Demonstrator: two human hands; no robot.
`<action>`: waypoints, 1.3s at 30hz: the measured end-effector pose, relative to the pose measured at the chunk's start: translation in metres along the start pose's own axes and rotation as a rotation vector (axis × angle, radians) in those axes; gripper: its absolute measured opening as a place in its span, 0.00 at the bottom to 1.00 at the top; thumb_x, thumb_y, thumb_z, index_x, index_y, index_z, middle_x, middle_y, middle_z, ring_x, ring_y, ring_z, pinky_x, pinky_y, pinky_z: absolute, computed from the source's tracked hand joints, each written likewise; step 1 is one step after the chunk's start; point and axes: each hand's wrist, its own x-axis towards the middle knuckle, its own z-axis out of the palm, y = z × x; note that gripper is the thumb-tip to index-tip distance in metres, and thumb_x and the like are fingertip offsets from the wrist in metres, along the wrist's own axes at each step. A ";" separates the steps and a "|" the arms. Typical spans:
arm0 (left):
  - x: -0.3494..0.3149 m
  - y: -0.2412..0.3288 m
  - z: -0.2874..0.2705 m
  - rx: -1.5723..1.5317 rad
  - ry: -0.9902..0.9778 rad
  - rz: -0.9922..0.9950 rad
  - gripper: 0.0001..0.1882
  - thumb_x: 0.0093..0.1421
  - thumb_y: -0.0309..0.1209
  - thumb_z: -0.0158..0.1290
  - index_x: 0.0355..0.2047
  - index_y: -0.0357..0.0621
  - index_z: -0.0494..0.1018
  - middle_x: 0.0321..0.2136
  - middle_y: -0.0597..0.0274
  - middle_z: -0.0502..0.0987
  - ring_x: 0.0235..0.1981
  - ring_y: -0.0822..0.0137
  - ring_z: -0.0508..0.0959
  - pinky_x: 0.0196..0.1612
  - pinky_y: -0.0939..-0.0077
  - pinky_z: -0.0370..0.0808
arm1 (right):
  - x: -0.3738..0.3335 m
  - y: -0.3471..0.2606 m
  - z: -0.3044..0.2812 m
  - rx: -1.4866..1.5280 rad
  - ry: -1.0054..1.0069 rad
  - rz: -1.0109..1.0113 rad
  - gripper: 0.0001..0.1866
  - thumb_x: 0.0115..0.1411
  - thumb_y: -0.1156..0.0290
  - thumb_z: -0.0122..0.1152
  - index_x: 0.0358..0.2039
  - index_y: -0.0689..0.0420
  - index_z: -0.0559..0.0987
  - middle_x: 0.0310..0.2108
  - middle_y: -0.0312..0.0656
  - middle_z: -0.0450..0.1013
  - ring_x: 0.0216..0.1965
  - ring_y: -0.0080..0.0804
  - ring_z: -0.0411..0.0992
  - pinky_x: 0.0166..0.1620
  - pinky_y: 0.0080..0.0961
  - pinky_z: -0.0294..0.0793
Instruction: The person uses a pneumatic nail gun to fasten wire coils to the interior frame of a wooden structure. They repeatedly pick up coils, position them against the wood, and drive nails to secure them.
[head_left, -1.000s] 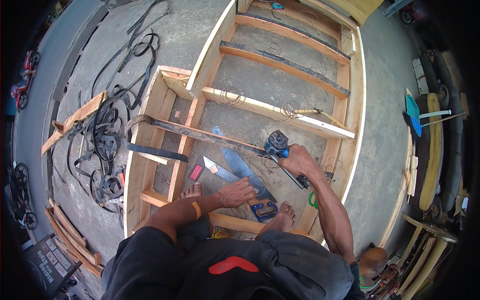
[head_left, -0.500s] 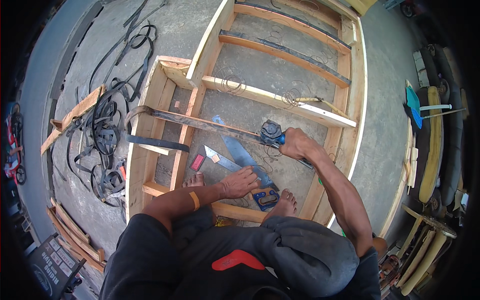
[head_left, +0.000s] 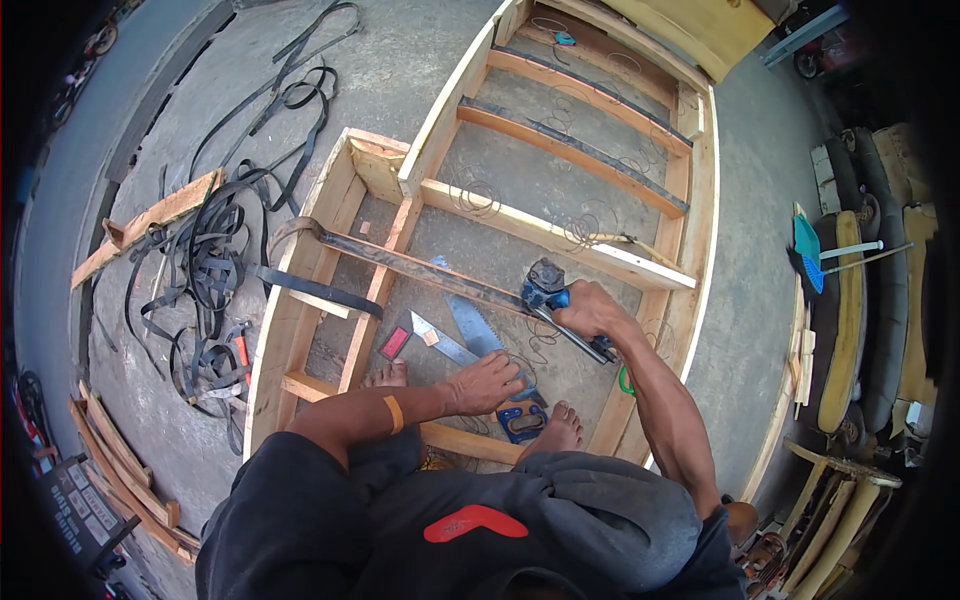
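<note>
My right hand (head_left: pixel 592 310) is closed round the grip of a blue and black staple gun (head_left: pixel 546 284). Its head is at the right end of a dark strap (head_left: pixel 440 280), which runs along a wooden slat of the frame (head_left: pixel 455 262). Over a handsaw (head_left: pixel 473 325) hovers my left hand (head_left: pixel 487 384), fingers loosely stretched and holding nothing; whether it touches the blade is unclear. The saw's blue and yellow handle (head_left: pixel 522 421) lies between my feet. Beside the blade are a metal square (head_left: pixel 445 341) and a small red box (head_left: pixel 395 344).
Wire springs (head_left: pixel 470 200) rest along the frame's crosspieces. Tangled black straps (head_left: pixel 210 250) and a hammer (head_left: pixel 240 347) lie on the left floor. Wood offcuts (head_left: pixel 130 460) are at lower left. A blue dustpan (head_left: pixel 808 250) and cushioned pieces (head_left: pixel 845 340) stand at the right.
The whole view has shifted slightly. My left hand's fingers have spread a little above the saw. The staple gun stays in my right hand near the same slat, now tilted somewhat differently.
</note>
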 end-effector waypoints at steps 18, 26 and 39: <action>0.010 0.014 -0.004 -0.023 0.068 -0.074 0.19 0.54 0.34 0.58 0.46 0.44 0.72 0.40 0.54 0.70 0.45 0.52 0.72 0.55 0.55 0.69 | 0.003 -0.007 0.005 -0.088 -0.036 0.045 0.20 0.51 0.66 0.60 0.39 0.69 0.84 0.38 0.71 0.78 0.45 0.63 0.80 0.51 0.48 0.79; 0.011 0.004 -0.015 -0.025 0.030 -0.070 0.22 0.54 0.35 0.59 0.49 0.45 0.71 0.41 0.54 0.70 0.44 0.52 0.72 0.52 0.55 0.69 | -0.007 -0.015 0.010 -0.139 -0.042 -0.010 0.19 0.51 0.65 0.61 0.40 0.64 0.85 0.39 0.68 0.79 0.44 0.63 0.80 0.51 0.48 0.80; 0.069 -0.006 -0.086 -0.117 -0.049 -0.181 0.33 0.53 0.24 0.58 0.60 0.42 0.65 0.51 0.44 0.69 0.51 0.45 0.73 0.55 0.53 0.73 | -0.062 0.037 0.053 0.294 0.330 0.185 0.20 0.52 0.62 0.65 0.40 0.65 0.84 0.35 0.62 0.81 0.37 0.59 0.81 0.44 0.46 0.79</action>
